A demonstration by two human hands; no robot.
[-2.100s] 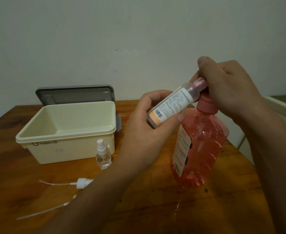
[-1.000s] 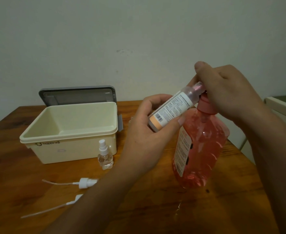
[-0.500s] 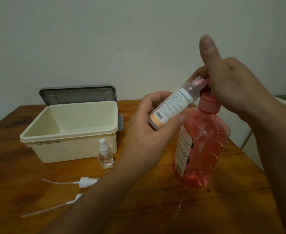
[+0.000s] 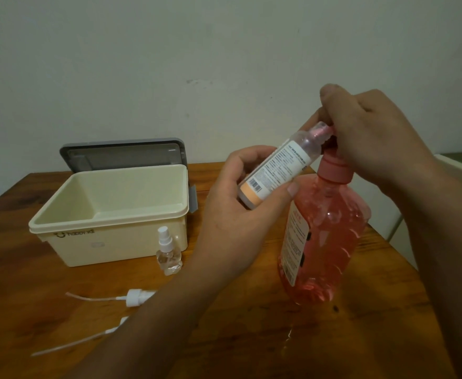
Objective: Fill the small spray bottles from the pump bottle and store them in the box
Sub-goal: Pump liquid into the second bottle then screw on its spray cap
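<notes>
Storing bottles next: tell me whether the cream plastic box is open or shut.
Open: the cream plastic box shows its inside, its grey lid standing up behind it.

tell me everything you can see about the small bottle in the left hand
The small bottle is clear plastic, cylindrical, with a white printed label, a barcode and a peach band near its base. It is held in the air, tilted, neck up and right. The left hand grips its lower end. Its neck meets the pink spout of the pump bottle, under the right hand. The label hides any fill level.
</notes>
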